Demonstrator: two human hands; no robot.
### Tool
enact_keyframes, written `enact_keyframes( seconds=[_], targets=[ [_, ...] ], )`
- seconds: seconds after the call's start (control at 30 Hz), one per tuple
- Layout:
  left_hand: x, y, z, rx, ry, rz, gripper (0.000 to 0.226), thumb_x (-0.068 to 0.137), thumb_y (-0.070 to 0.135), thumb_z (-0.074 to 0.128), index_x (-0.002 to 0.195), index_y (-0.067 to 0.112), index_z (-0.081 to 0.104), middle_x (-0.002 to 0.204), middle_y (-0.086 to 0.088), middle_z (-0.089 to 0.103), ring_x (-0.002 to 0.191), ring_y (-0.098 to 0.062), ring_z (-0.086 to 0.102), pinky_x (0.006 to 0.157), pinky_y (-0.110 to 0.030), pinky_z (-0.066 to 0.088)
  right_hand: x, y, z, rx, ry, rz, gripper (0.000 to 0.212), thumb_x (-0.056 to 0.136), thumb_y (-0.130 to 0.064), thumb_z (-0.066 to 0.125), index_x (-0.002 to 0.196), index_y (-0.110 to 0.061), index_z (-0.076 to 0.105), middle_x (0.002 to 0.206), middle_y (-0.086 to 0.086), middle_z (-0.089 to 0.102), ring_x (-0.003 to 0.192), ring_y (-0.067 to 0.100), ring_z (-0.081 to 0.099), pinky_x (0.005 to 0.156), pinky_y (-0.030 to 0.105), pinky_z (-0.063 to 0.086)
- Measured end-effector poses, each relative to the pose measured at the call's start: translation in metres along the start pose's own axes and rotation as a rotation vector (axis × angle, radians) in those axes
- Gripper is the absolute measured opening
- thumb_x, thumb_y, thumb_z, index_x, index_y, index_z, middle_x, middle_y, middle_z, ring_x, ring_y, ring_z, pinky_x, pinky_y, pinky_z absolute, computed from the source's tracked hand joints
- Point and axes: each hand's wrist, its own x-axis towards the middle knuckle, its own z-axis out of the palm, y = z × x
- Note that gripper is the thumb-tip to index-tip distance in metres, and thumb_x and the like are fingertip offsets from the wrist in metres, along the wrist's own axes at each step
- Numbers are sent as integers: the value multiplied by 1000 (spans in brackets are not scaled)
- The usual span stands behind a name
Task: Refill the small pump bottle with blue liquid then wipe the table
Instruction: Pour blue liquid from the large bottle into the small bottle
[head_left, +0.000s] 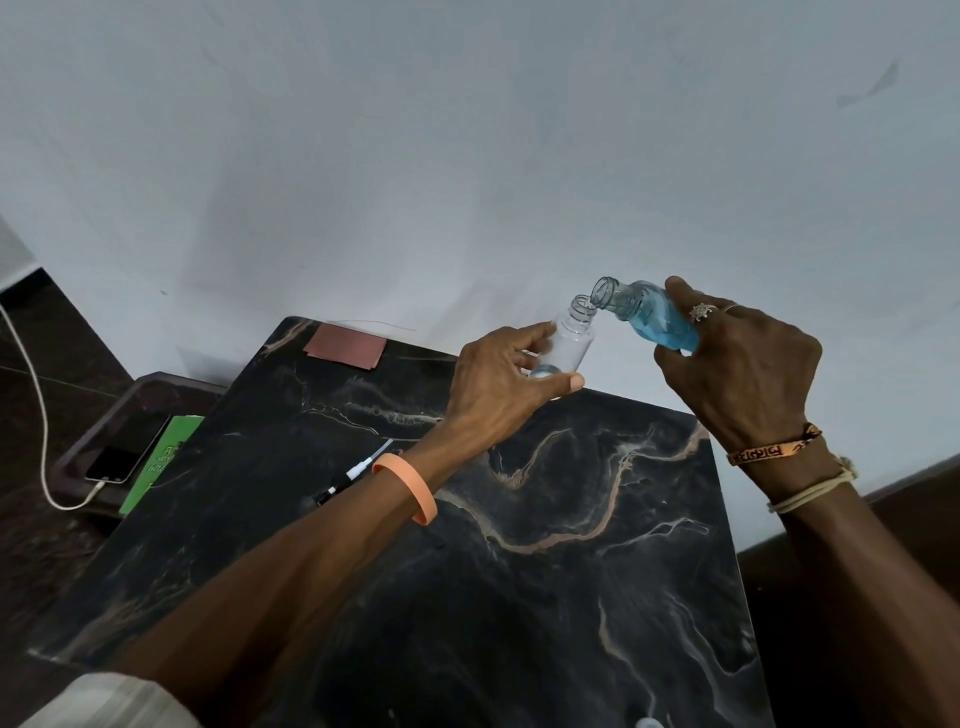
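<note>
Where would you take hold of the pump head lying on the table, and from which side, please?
Judging by its pose, pinch the pump head across its white collar, coming from above. It lies flat on the table beside the left forearm, its thin dip tube looking too slender to grip.

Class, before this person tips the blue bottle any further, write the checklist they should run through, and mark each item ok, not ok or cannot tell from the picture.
1. Small clear bottle uncapped, mouth open: ok.
2. Left hand grips it firmly: ok.
3. Blue-liquid bottle held in right hand, tilted, its mouth right at the small bottle's mouth: ok.
4. Small bottle has room: ok, only a little liquid at its bottom.
5. Pump head within reach on the table: ok.
6. Wiping cloth ready: cannot tell; only a reddish-brown square lies at the far edge.
</note>
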Motion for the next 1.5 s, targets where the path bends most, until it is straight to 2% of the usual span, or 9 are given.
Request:
enact_keyframes(
  seconds=[0.93, 1.5],
  targets=[
    [-2, 3, 3, 1, 3, -10, 74, 67, 43, 89, 133, 22, 63, 119, 3, 72, 97, -10, 71, 84, -35, 61, -3, 4, 0, 10, 8, -10, 53, 71, -20, 80, 123, -15, 69, 101, 13, 75, 75, 39, 70, 56, 33, 47],
    [-3, 5, 4, -4, 7, 12, 74, 67, 41, 90, 133, 21, 62, 119, 3, 72, 95, -7, 70, 80, -23, 60, -2, 4, -3, 16, 14, -3, 56, 68, -18, 82, 122, -15, 69, 100, 13, 75, 74, 38, 70, 56, 32, 47]
  ],
)
